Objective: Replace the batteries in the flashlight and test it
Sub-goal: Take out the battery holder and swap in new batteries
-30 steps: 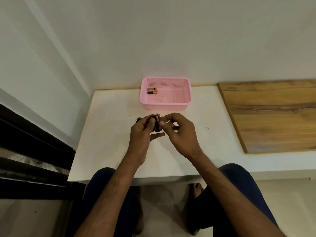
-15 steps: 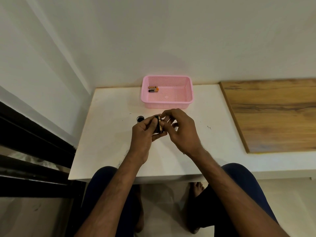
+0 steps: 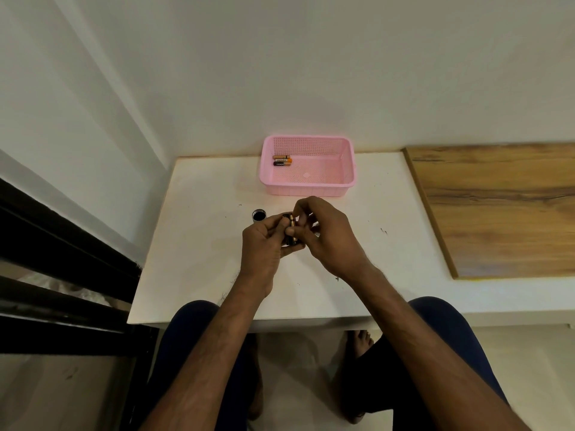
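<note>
**Battery now seated against the holder, cap still off**

The white bench (image 3: 193,244) carries a pink basket (image 3: 350,169) at its far edge, with two spare batteries (image 3: 282,160) lying side by side in the basket's far left corner. Both hands have drifted slightly farther out over the bench since a second ago. The left hand (image 3: 264,244) has its grip closed around a dark cylindrical part, seemingly the flashlight's battery holder (image 3: 287,239), held above the bench centre. The right hand (image 3: 326,234) pinches a battery (image 3: 292,223) that a second ago stood angled at the holder and now lies lengthwise against it. I judge one cell is being pressed into its slot; loading is underway, not finished. The small black cap (image 3: 259,215) rests unmoved on the bench just left of the hands, so closing and testing remain.
</note>
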